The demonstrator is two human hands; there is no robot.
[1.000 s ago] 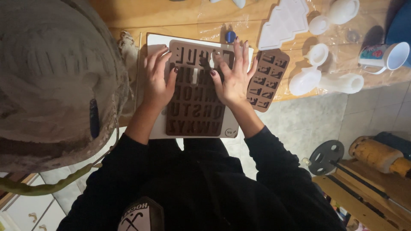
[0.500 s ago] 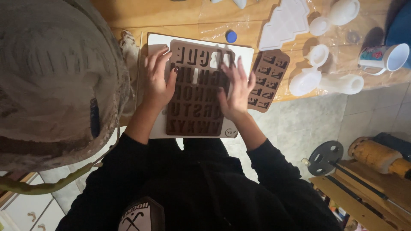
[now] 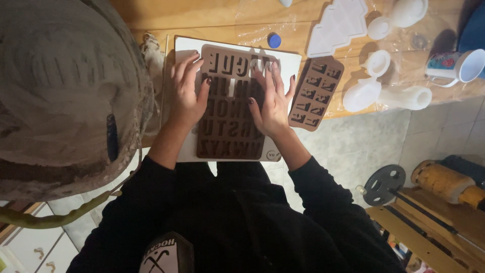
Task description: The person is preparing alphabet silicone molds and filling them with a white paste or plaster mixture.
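Brown letter mould (image 3: 230,108): thin, flexible, light, likely silicone, on white board (image 3: 288,63); left hand (image 3: 186,93) and right hand (image 3: 273,98) pressed flat, fingers released, grasping nothing; lift by edges.

Two brown letter moulds (image 3: 230,108), one mug (image 3: 457,66).

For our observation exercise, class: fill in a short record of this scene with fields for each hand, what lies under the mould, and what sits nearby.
Left hand: flat, palm down on the brown silicone letter mould, at its left side
Right hand: flat on the same mould, fingers spread
Under mould: white rectangular board on the wooden table
Nearby right: smaller brown mould, white mug
Nearby top: blue round cap
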